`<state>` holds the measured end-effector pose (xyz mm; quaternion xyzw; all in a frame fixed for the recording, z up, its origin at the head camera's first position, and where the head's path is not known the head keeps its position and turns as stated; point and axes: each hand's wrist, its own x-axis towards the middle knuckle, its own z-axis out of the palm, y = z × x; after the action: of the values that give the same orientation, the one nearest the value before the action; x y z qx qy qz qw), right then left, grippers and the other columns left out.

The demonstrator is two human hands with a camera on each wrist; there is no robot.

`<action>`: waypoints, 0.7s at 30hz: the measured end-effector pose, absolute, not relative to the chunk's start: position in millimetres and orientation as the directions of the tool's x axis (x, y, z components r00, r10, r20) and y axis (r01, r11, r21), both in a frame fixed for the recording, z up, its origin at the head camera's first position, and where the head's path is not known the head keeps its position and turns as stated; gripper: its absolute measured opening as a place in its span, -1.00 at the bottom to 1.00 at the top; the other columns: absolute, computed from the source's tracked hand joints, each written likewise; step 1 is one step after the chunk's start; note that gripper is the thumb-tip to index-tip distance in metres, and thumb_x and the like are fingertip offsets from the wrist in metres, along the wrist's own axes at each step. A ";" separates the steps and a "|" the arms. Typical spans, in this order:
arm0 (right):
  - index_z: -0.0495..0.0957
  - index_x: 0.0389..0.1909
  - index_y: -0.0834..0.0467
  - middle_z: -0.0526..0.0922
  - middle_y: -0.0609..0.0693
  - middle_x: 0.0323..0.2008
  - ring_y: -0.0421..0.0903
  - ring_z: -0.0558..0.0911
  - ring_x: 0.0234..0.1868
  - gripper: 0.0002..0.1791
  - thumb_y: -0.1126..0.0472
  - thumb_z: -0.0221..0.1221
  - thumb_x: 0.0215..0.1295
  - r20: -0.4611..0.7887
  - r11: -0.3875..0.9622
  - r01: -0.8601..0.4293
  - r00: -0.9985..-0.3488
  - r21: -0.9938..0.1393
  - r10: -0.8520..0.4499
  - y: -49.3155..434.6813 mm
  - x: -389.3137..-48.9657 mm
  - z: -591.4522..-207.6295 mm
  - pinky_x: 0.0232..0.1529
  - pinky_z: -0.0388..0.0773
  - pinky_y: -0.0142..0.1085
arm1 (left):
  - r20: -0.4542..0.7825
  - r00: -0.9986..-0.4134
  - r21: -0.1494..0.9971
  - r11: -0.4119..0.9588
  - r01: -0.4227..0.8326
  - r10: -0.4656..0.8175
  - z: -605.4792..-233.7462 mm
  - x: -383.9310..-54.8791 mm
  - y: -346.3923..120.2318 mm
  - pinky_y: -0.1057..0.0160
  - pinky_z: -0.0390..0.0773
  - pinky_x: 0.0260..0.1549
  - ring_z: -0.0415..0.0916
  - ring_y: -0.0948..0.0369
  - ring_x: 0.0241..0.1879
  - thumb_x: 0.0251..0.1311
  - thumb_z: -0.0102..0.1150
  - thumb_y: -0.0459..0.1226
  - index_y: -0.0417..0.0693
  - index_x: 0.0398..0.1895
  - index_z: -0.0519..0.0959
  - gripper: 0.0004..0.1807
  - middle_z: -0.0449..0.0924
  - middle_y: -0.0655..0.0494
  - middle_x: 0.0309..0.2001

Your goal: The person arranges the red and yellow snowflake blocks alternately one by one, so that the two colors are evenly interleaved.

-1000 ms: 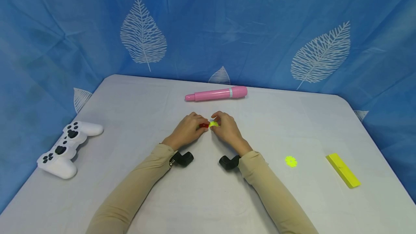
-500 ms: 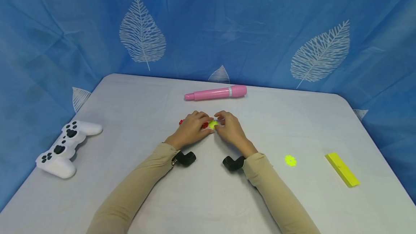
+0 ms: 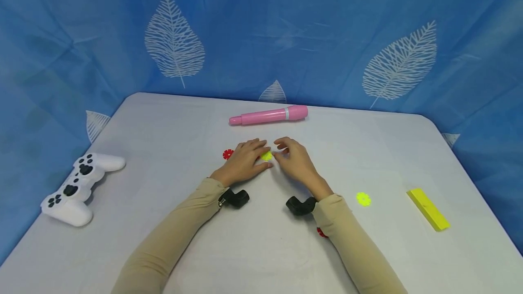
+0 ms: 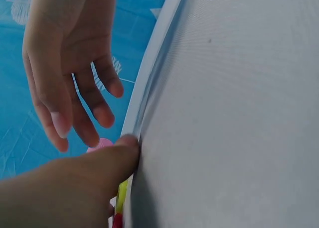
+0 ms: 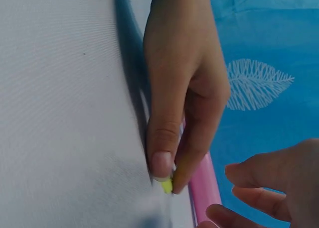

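Small yellow-green flower-shaped plastic disc [image 3: 266, 155] flat between both hands mid-table, apparently pinched against the tabletop by left hand [image 3: 244, 162], right hand [image 3: 295, 161] spread just right of it.

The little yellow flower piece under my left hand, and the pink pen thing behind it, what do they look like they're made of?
Yellow flower piece: probably moulded plastic, going by its uniform bright colour and crisp toothed edge; the left hand pinches it against the table. Pink pen: likely smooth, slightly glossy plastic, with a pale band near one end.
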<state>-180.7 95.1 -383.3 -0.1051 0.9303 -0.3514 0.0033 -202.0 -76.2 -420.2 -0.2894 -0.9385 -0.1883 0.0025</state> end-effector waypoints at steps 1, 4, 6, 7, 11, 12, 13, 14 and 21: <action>0.45 0.02 0.16 0.57 0.12 -0.07 0.02 0.55 -0.07 -0.64 0.14 0.11 0.22 0.070 0.729 -0.195 -0.978 -0.656 -0.198 96.7 -179.1 -381.4 -0.07 0.50 -0.12 | 0.117 -0.834 0.346 0.764 0.544 0.540 -420.4 -202.2 -75.9 -0.08 0.16 0.24 0.12 0.04 0.33 0.17 0.01 0.09 0.00 0.19 0.40 -0.42 0.27 0.02 0.29; 0.44 0.02 0.16 0.57 0.12 -0.07 0.03 0.56 -0.07 -0.63 0.13 0.11 0.22 0.084 0.726 -0.205 -0.976 -0.657 -0.199 102.6 -173.6 -376.2 -0.07 0.50 -0.11 | 0.143 -0.829 0.327 0.764 0.556 0.541 -421.2 -202.9 -75.4 -0.06 0.20 0.22 0.17 0.05 0.31 0.19 0.02 0.03 -0.01 0.14 0.45 -0.49 0.33 0.02 0.26; 0.44 0.03 0.17 0.58 0.12 -0.07 0.03 0.56 -0.08 -0.63 0.12 0.10 0.23 0.099 0.722 -0.216 -0.974 -0.657 -0.202 107.3 -169.3 -373.1 -0.08 0.51 -0.11 | 0.162 -0.825 0.319 0.762 0.563 0.542 -420.9 -203.2 -75.1 -0.03 0.21 0.22 0.20 0.06 0.29 0.19 0.04 0.00 -0.02 0.12 0.47 -0.52 0.37 0.03 0.23; 0.44 0.03 0.18 0.58 0.12 -0.08 0.02 0.56 -0.08 -0.63 0.12 0.09 0.24 0.106 0.721 -0.225 -0.973 -0.656 -0.206 110.5 -167.1 -372.1 -0.09 0.51 -0.11 | 0.170 -0.823 0.319 0.759 0.567 0.543 -421.0 -203.2 -74.3 -0.02 0.22 0.23 0.22 0.07 0.29 0.19 0.05 -0.01 -0.03 0.10 0.49 -0.53 0.39 0.04 0.21; 0.43 0.05 0.17 0.59 0.12 -0.09 0.00 0.57 -0.09 -0.63 0.12 0.08 0.25 0.132 0.716 -0.250 -0.967 -0.651 -0.218 122.2 -157.9 -369.9 -0.12 0.52 -0.12 | 0.175 -0.820 0.337 0.749 0.570 0.545 -420.0 -202.9 -72.1 0.03 0.22 0.25 0.25 0.09 0.28 0.17 0.09 -0.05 -0.04 0.07 0.51 -0.56 0.44 0.06 0.17; 0.43 0.05 0.17 0.59 0.12 -0.09 -0.01 0.57 -0.10 -0.63 0.12 0.08 0.25 0.135 0.716 -0.254 -0.966 -0.650 -0.220 124.9 -155.3 -369.5 -0.13 0.52 -0.12 | 0.171 -0.819 0.343 0.747 0.570 0.547 -419.7 -202.8 -72.0 0.04 0.22 0.25 0.25 0.10 0.28 0.17 0.09 -0.05 -0.04 0.06 0.52 -0.57 0.45 0.07 0.17; 0.43 0.05 0.17 0.59 0.12 -0.10 -0.01 0.57 -0.11 -0.63 0.12 0.08 0.25 0.137 0.717 -0.259 -0.965 -0.648 -0.224 127.8 -152.8 -369.4 -0.14 0.52 -0.12 | 0.167 -0.819 0.346 0.745 0.570 0.549 -419.5 -202.7 -71.8 0.04 0.23 0.25 0.25 0.10 0.28 0.17 0.09 -0.06 -0.03 0.06 0.52 -0.58 0.45 0.08 0.17; 0.43 0.05 0.16 0.60 0.11 -0.10 -0.02 0.57 -0.11 -0.62 0.11 0.09 0.25 0.136 0.719 -0.261 -0.964 -0.644 -0.228 130.6 -150.0 -369.1 -0.14 0.52 -0.13 | 0.164 -0.818 0.349 0.743 0.571 0.551 -419.1 -202.7 -71.7 0.05 0.23 0.26 0.25 0.11 0.28 0.17 0.10 -0.06 -0.03 0.05 0.53 -0.59 0.46 0.08 0.17; 0.42 0.07 0.17 0.58 0.09 -0.06 -0.03 0.56 -0.10 -0.59 0.13 0.13 0.22 0.107 0.724 -0.295 -0.950 -0.624 -0.295 148.0 -126.4 -372.0 -0.11 0.50 -0.11 | 0.188 -0.799 0.366 0.715 0.596 0.570 -417.2 -202.6 -72.4 0.09 0.29 0.22 0.30 0.09 0.25 0.16 0.13 -0.12 -0.01 -0.01 0.57 -0.66 0.49 0.08 0.12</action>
<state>-126.4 148.0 -372.0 -0.1588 0.9284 -0.3361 -0.0003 -202.6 -72.4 -417.2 -0.3152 -0.9254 -0.2082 0.0308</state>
